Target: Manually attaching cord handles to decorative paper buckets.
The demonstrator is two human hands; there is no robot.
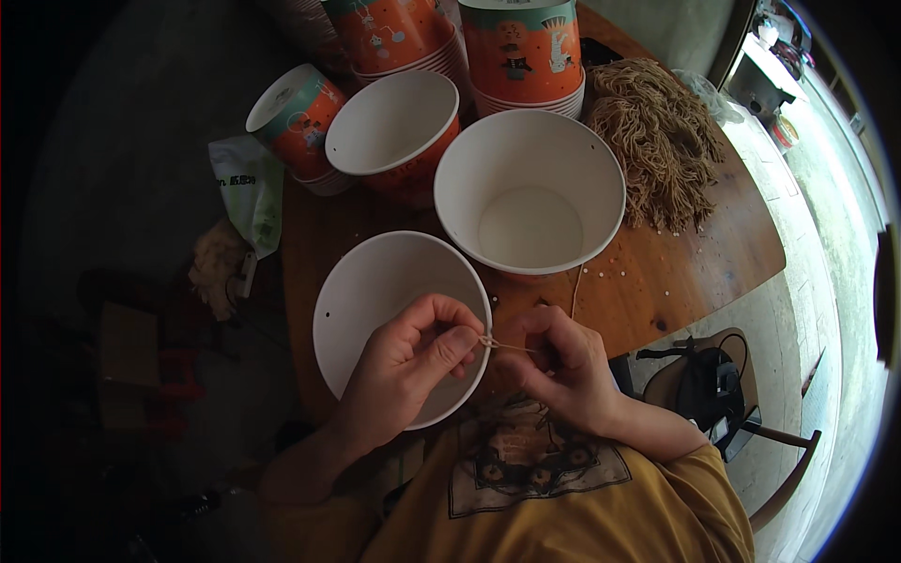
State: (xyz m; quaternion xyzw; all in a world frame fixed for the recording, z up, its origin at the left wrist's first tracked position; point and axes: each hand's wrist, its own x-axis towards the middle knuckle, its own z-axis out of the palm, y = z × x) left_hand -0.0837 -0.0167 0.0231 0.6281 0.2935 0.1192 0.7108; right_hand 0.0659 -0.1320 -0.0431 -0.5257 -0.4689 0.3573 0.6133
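Note:
A white-lined paper bucket (349, 281) stands in front of me, its mouth facing up and a small hole showing in its left wall. Over its right rim, a thin beige cord (500, 344) has a small loop or knot. My left hand (413, 357) reaches across the bucket's mouth, thumb and forefinger closed on the cord at the rim. Just outside the bucket, my right hand (566, 371) pinches the cord's other stretch with curled fingers. Part of the cord rises behind the right hand toward a second paper bucket (455, 188). The exact knot is too small to make out.
On the wooden table (713, 253), a third bucket (347, 131) tilts beside orange bucket stacks (521, 61). A heap of beige cords (648, 141) lies at the back right. A green-white bag (249, 192) hangs at the left edge; a chair (788, 488) with a black bag stands right.

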